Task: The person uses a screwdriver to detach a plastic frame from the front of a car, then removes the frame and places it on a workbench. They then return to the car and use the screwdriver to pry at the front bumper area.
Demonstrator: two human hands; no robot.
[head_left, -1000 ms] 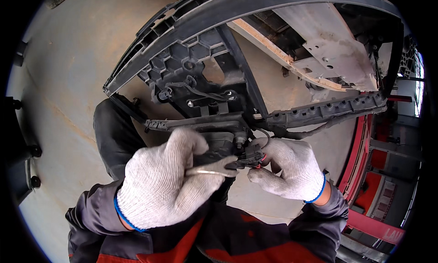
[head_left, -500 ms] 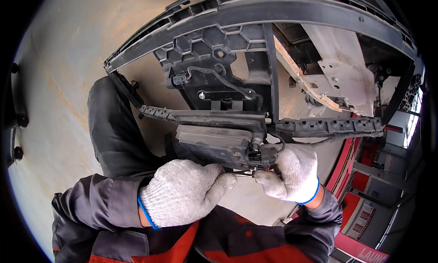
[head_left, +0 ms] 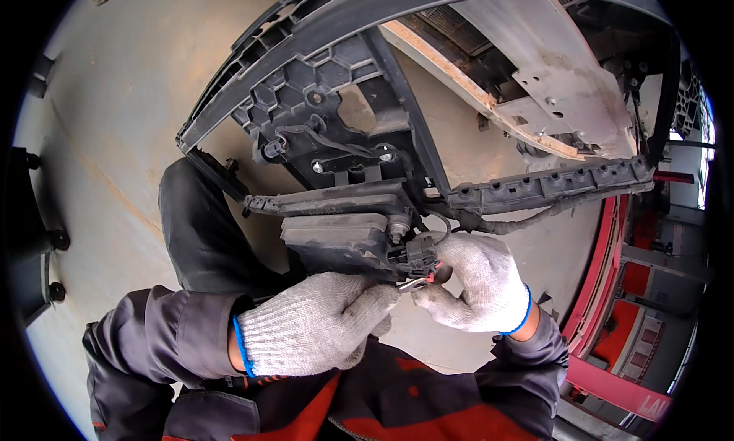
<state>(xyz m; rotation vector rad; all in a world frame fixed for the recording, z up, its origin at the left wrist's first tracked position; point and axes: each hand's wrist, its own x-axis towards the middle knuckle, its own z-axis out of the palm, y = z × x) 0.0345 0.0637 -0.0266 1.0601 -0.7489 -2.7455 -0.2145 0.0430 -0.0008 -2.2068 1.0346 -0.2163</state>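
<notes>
The left hand (head_left: 321, 322) is pinching a thin metal tool (head_left: 411, 285). The right hand (head_left: 475, 284), nearer, is resting curled against the black plug (head_left: 417, 256); its grip I cannot tell. The plug is lying sideways at the box's (head_left: 332, 240) lower right corner.

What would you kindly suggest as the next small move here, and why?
I'd probably ease the thin metal tool slightly toward the red piece at the black connector: its tip sits close by, the left grip holds it, and the right grip is at the connector's right side.
</notes>
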